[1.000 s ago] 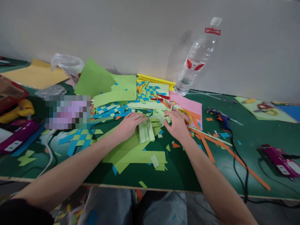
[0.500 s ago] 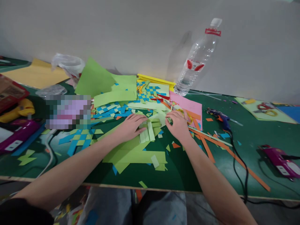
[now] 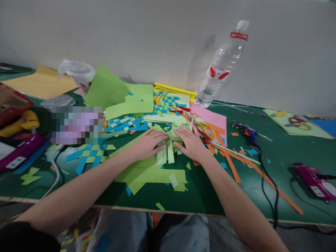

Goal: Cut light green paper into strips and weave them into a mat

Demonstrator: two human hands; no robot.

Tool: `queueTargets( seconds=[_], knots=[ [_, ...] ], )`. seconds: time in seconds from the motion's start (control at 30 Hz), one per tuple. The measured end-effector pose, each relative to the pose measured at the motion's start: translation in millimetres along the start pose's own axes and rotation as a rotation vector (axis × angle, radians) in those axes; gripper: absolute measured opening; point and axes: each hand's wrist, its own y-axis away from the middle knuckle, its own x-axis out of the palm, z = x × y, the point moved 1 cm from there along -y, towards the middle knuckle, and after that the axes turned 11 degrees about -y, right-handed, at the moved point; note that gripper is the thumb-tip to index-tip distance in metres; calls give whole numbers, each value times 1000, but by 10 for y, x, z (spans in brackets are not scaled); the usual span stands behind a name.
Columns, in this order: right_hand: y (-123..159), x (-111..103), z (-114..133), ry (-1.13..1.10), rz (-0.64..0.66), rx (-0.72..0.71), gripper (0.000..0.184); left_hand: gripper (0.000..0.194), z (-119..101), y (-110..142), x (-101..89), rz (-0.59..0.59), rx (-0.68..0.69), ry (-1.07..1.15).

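Pale green paper strips (image 3: 170,152) lie crossed in the middle of the green table. My left hand (image 3: 150,143) rests on their left part, palm down, fingers stretched out. From the right, my right hand (image 3: 191,140) reaches onto the same strips, its fingers apart and the fingertips near those of my left hand. Parts of the strips are hidden under both hands. Wider green paper pieces (image 3: 157,175) lie below the hands. Just beyond my right hand are scissors with yellow handles (image 3: 208,129).
Blue and green woven paper pieces (image 3: 126,121) lie behind the hands. A clear plastic bottle (image 3: 222,64) leans by the wall. At right are a glue gun (image 3: 248,134) with a black cord, orange strips (image 3: 278,190) and a purple power strip (image 3: 312,178). A pixelated patch (image 3: 78,124) sits left.
My right hand has moved left and slightly down, from beside the scissors onto the strips, uncovering the yellow handles. My left hand has shifted slightly to the right.
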Motion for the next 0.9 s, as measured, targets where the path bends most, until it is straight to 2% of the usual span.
queueTargets(
  seconds=[0.1,0.2,0.5,0.9],
  knots=[
    [4,41,-14,6,78,30,54,48,-1,0,5,4,2,-5],
    [1,43,-29,29,88,50,56,48,11,-3,17,3,-8,-14],
    [-11,-23,-22,123,36,67,52,46,13,-7,-10,25,-38,-3],
    [13,-57,-119,259,-129,123,45,46,33,-5,2,-3,-43,29]
  ],
)
